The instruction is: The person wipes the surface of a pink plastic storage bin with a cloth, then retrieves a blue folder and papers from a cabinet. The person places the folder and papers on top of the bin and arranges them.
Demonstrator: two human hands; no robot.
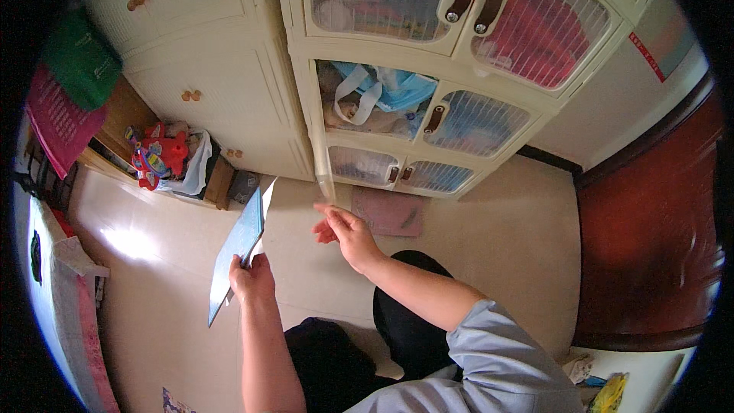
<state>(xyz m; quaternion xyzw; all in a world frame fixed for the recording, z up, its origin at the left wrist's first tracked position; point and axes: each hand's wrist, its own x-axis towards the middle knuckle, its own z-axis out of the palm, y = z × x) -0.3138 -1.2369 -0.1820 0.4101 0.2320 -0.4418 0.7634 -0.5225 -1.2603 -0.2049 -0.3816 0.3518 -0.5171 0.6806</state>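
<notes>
My left hand [252, 282] grips the lower edge of a thin light-blue book or folder [239, 246], held tilted nearly on edge above the floor. White paper [267, 198] sticks out along its right side. With its fingers apart and nothing visible in them, my right hand [344, 232] is raised near the lower end of an open cabinet door [323, 166], seen edge-on. Whether the fingertips touch that door I cannot tell. Behind it, the open compartment holds a light-blue bag [410, 92] with a white strap [358, 104] and other soft items.
A cream storage cabinet [453, 71] with ribbed clear doors stands ahead, beside a cream wardrobe [206, 63]. A pink mat [387, 212] lies at the cabinet's foot. Red toys [163, 152] fill a box at left. A bed [63, 298] edges the left; a reddish-brown door [648, 223], the right.
</notes>
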